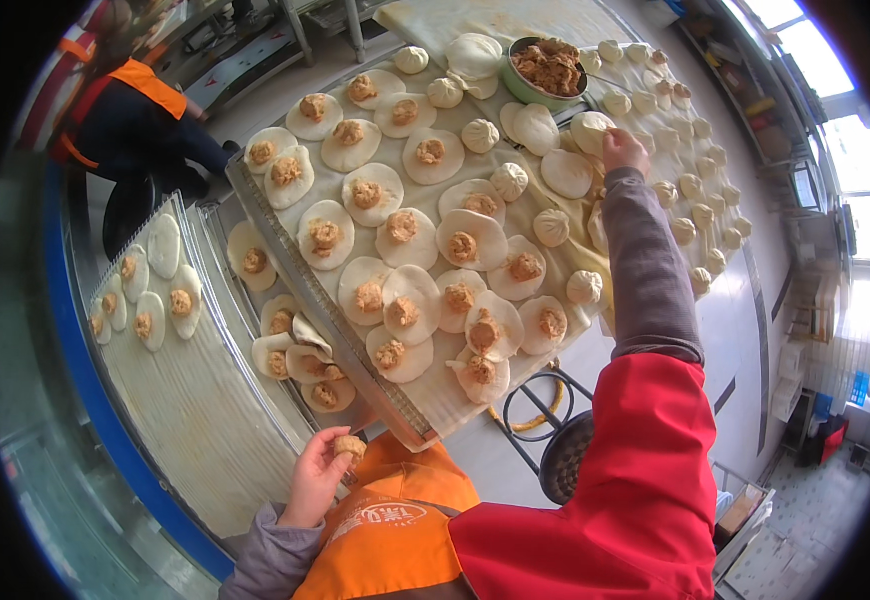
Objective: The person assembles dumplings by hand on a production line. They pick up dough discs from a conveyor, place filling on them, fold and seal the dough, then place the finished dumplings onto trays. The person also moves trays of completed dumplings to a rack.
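Right hand [625, 152] at a dough round [589, 130], left hand [320, 470] holding a tan lump [349, 447].
From here I see the right hand narrowed, touching the round's edge; whether it grips, I can't tell. I'd touch lightly, sparing the dough. Filled wrappers [372, 193] crowd the tabletop [481, 167] left of that hand, pleated buns [682, 231] right; windows [817, 60] glow farther right.

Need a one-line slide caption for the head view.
Left hand holds a brownish lump; right hand is at a dough wrapper near the green bowl of filling.
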The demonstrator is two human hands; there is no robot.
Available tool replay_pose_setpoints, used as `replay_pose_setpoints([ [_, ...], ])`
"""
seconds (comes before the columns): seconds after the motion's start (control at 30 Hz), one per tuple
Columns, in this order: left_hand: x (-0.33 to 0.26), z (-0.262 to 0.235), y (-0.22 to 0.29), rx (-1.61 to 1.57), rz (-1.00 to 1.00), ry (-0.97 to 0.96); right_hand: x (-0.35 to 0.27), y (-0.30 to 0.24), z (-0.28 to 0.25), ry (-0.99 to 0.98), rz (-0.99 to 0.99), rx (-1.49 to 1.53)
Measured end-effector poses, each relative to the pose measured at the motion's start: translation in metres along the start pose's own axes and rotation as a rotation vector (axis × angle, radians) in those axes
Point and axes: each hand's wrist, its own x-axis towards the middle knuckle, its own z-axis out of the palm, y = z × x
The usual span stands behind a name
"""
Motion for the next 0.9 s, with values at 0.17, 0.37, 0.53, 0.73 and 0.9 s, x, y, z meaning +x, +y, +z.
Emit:
replay_pose_setpoints([
  [0.17, -0.002, -0.003, -0.008, 0.013, 0.022, 0.004, -0.01, -0.017, 0.0, -0.009, -0.199, -0.086],
  [0.37, -0.001, -0.002, -0.02, -0.021, 0.005, 0.03, -0.012, -0.037, -0.006, -0.019, -0.11, -0.21],
  [0.53, -0.002, 0.0, -0.017, -0.024, 0.019, 0.046, 0.013, 0.012, 0.005, 0.082, 0.153, 0.41],
  [0.73, -0.001, 0.006, -0.012, -0.018, -0.034, 0.018, 0.029, 0.052, 0.03, 0.04, 0.313, 0.974],
  [0.9, 0.001, 0.008, -0.011, -0.036, -0.003, -0.012, 0.018, 0.034, 0.023, -0.012, 0.15, 0.743],
])
